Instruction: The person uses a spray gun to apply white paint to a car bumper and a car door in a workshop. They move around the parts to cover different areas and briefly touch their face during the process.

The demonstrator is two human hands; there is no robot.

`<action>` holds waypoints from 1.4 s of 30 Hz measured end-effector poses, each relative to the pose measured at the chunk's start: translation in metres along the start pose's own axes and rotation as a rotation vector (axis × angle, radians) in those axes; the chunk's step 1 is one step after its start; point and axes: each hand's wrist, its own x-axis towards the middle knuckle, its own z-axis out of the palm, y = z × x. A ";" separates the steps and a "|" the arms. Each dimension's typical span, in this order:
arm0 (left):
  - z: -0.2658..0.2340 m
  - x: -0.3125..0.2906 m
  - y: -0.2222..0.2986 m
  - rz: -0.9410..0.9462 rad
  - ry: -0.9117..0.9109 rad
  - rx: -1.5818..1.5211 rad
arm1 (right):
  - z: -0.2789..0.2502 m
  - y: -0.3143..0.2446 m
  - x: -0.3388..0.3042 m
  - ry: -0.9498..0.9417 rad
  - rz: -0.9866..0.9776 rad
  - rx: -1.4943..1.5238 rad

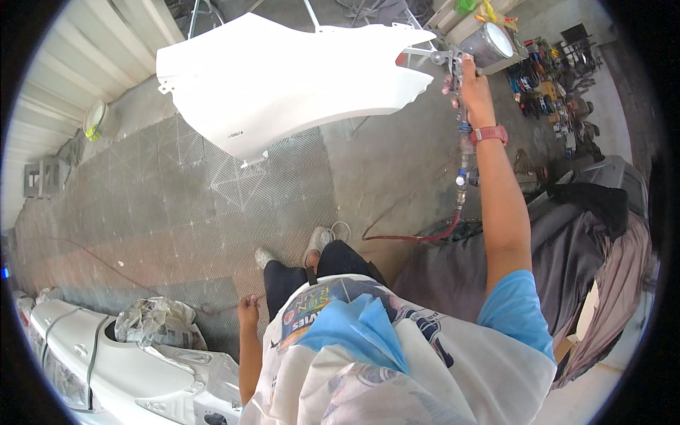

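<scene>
One spray gun [440,58], at the right end of the white car panel [283,78], looks hard and a bit heavy, best held where the right hand [473,83] wraps round it. I can't tell if the left hand [248,307], well apart from the panel, grips anything. Gray floor tiles [212,202] lie below the panel; a ribbed wall [92,60] stands left of it.

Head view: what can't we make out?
All in the head view:
How far the trigger of the spray gun is pulled: partly covered by the right hand.
Underside of the white panel: hidden by its top; fine surface washed out by brightness.
Left hand: too small to tell whether it grips the red hose.
White bodywork: cut off by the lower edge.
</scene>
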 end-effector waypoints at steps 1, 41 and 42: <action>0.004 -0.005 0.001 -0.042 0.003 0.004 | -0.009 0.004 0.012 0.021 0.001 0.018; -0.085 0.051 0.141 0.280 -0.297 0.209 | 0.359 -0.117 -0.240 -0.413 -0.174 0.270; -0.074 0.047 0.167 0.263 -0.440 0.124 | 0.370 -0.123 -0.246 -0.429 -0.200 0.242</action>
